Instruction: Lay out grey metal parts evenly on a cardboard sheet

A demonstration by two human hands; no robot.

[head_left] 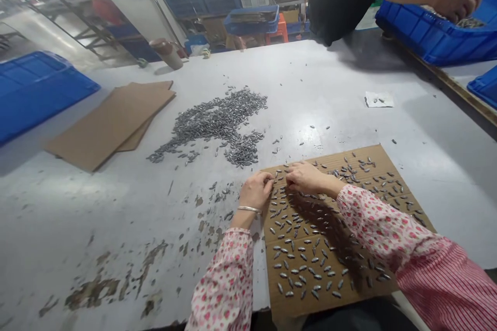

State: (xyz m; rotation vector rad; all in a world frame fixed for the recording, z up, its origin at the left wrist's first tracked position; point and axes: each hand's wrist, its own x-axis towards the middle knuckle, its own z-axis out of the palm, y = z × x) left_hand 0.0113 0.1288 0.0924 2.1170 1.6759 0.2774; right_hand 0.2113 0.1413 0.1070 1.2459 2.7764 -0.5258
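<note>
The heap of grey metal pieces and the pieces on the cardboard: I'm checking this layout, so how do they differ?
The heap lies packed together on the bare table, while the cardboard pieces sit spaced apart on a cardboard sheet. The heap's pieces overlap; the cardboard pieces lie singly. Both are small, grey and elongated.

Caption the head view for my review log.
Left hand and right hand rest among small grey metal pieces spaced out on a cardboard sheet, beside a loose heap.

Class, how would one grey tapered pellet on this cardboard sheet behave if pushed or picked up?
Each grey tapered pellet looks stiff and metallic, so it is probably heavy for its size. Its rounded, spindle-like shape suggests it may roll when pushed.
</note>
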